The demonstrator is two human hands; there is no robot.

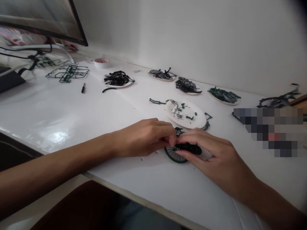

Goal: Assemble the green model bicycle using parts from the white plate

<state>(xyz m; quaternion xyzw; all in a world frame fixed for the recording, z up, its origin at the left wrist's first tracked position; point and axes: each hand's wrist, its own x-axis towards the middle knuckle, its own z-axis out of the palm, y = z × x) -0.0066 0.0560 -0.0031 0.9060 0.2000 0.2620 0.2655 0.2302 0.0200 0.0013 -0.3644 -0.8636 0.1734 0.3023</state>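
A small dark green and black model bicycle (177, 157) lies between my hands over the white table, its spoked wheel towards me. My right hand (213, 150) pinches its dark body between thumb and fingers. Beside it my left hand (153, 135) has its fingers curled together at the wheel's upper edge; whatever small part they hold is hidden. Just beyond the hands rests a white paper plate (196, 123) with small green and silver parts on it. Green curved pieces stick out past the plate's right rim.
Along the wall stand paper plates of model parts, including a black pile (117, 78) and a green pile (224, 95). A screwdriver (83, 88), green sprue frames (69, 73) and a white bowl (101, 63) lie left. An assembled model bicycle (275, 99) stands right, near a blurred-out patch.
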